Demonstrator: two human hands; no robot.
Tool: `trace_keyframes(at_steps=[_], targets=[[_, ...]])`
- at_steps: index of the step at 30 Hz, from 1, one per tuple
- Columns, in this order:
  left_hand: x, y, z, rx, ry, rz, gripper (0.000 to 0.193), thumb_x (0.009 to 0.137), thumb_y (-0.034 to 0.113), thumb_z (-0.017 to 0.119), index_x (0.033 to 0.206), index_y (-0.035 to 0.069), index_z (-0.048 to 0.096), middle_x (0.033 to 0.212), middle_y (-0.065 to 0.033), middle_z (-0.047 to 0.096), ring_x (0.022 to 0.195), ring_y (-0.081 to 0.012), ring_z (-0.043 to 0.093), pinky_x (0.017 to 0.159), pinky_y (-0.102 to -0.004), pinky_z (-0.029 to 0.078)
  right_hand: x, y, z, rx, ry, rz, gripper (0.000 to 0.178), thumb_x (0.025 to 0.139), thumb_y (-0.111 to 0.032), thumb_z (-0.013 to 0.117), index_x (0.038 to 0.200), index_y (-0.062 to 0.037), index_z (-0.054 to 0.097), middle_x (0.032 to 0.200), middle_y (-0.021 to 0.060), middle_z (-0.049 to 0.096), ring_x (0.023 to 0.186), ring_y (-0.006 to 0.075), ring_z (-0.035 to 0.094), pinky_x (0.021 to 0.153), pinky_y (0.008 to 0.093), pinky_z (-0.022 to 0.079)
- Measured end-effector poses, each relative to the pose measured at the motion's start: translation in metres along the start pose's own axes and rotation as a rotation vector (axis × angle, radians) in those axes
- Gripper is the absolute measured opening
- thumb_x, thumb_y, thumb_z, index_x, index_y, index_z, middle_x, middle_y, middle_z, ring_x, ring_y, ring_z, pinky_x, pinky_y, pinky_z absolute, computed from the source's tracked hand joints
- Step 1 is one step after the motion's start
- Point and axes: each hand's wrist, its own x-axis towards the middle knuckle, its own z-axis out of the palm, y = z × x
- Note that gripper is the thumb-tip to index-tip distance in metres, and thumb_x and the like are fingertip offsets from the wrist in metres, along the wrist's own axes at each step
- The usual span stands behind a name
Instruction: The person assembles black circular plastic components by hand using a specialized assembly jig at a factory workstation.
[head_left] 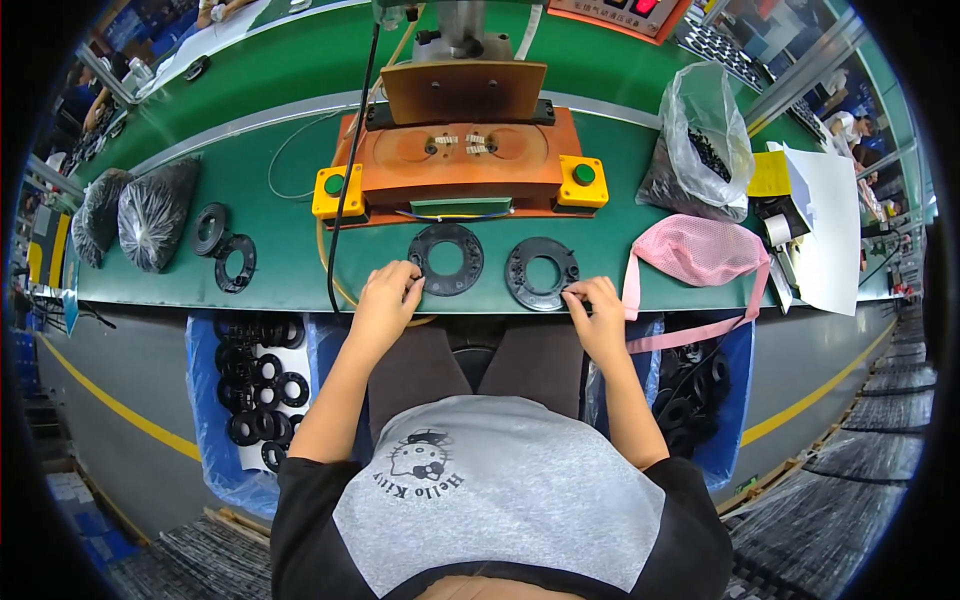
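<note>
Two flat black plastic rings lie side by side on the green table in front of the machine. At the lower left rim of the left black plastic ring (pixel 464 277), my left hand (pixel 391 298) is closed, its thumb and fingers pinched on the edge. My right hand (pixel 600 312) pinches the lower right rim of the right black plastic ring (pixel 518 276) between thumb and forefinger. Small raised bits show on both rings. Whether either fingertip also holds a small part is hidden.
An orange press (pixel 460 165) stands behind the rings, with green-button boxes (pixel 583 180) at its sides. Two more black rings (pixel 235 264) and filled bags (pixel 157 215) lie left. Rightward are a pink mesh cap (pixel 697 249) and an open bag (pixel 700 165). Blue bins (pixel 212 440) flank my legs.
</note>
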Motion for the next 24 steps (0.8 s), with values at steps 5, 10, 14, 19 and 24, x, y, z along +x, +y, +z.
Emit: trace_keyframes(at_steps=[5,10,14,19,24], targets=[[-0.001,0.005,-0.025,-0.137,0.059,0.07,0.011,0.078,0.005,0.061,0.085,-0.002,0.057,0.078,-0.0126,0.059,0.069,-0.0238,0.059,0.063,-0.0305,0.046,0.035,-0.028,-0.031,0.07,0.049,-0.058,0.007,0.07,0.0,0.064,0.074,-0.0011,0.058,0.071,0.0086,0.056,0.067,0.0216,0.052,0.063,0.0296,0.042],[0.01,0.02,-0.064,-0.198,0.134,0.07,0.011,0.078,0.005,0.062,0.085,-0.003,0.058,0.077,-0.0137,0.06,0.068,-0.0227,0.06,0.065,-0.0292,0.047,0.088,-0.037,-0.024,0.11,0.077,-0.163,0.007,0.071,0.0,0.064,0.075,0.0001,0.058,0.072,0.0097,0.056,0.068,0.0216,0.054,0.062,0.0292,0.043],[0.039,0.017,-0.072,-0.167,0.251,0.082,0.013,0.078,0.006,0.062,0.086,-0.003,0.057,0.075,-0.0142,0.061,0.068,-0.0229,0.061,0.064,-0.0293,0.047,0.122,-0.034,-0.002,0.23,0.057,-0.15,0.007,0.072,-0.001,0.064,0.075,0.0009,0.058,0.071,0.0098,0.055,0.068,0.0214,0.054,0.061,0.0299,0.043],[0.078,0.001,-0.057,-0.063,0.283,0.092,0.013,0.079,0.007,0.06,0.085,-0.003,0.056,0.073,-0.0156,0.06,0.066,-0.0254,0.06,0.061,-0.0311,0.047,0.148,-0.02,0.017,0.058,0.04,-0.137,0.007,0.074,-0.004,0.063,0.074,0.0007,0.058,0.069,0.0096,0.054,0.064,0.0212,0.052,0.059,0.031,0.042],[0.098,-0.007,-0.047,0.019,0.33,0.147,0.012,0.077,0.008,0.061,0.081,-0.002,0.057,0.069,-0.0155,0.055,0.065,-0.03,0.056,0.061,-0.0374,0.045,0.157,-0.015,0.03,0.091,0.119,-0.045,0.011,0.073,-0.008,0.064,0.076,0.0009,0.06,0.066,0.0118,0.055,0.061,0.024,0.053,0.059,0.0332,0.042]])
